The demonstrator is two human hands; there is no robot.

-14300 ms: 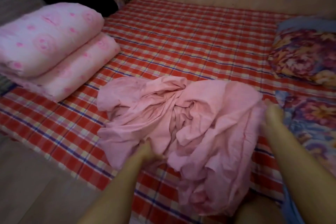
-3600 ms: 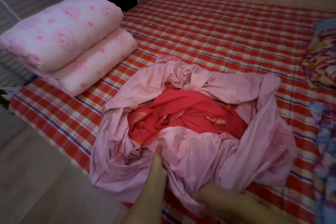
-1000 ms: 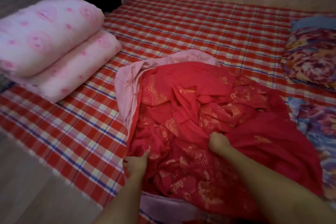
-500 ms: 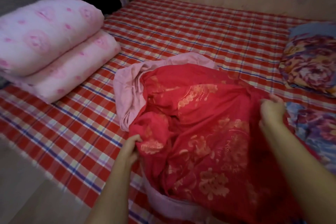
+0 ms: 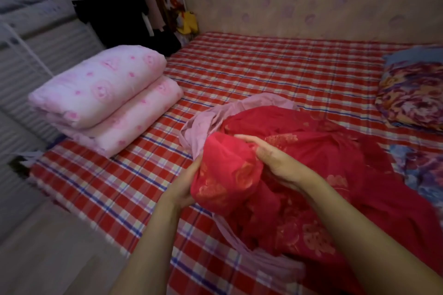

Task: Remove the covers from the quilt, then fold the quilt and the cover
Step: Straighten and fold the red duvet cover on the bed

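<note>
Left hand: Your left hand (image 5: pixel 185 185) cupped a bunched corner of the red cover (image 5: pixel 318 175) from the left, with the thumb along the cloth. The fingers were hidden behind it.
Right hand: Your right hand (image 5: pixel 275 163) clutched the same bunch from the right, its fingers (image 5: pixel 242 137) laid over the top and pressed into the fabric.
Red cover: Gold-flowered and crumpled, it lay on the near right part of the bed, with the held bunch raised above the heap.
Pink reverse: The cover's pink reverse (image 5: pixel 211 122) showed along the heap's left and far edges.
Folded quilt: The pink-printed folded quilt (image 5: pixel 103 98) sat in two thick layers at the bed's left edge, well apart from your hands.
Bed: A red plaid sheet (image 5: pixel 263 67) covered the mattress.
Right side: A floral pillow (image 5: pixel 412 96) lay at the right edge, with floral bedding (image 5: pixel 424 170) nearer you, beside the cover.
Background: Dark clothes (image 5: pixel 112 2) hung beyond the quilt.
</note>
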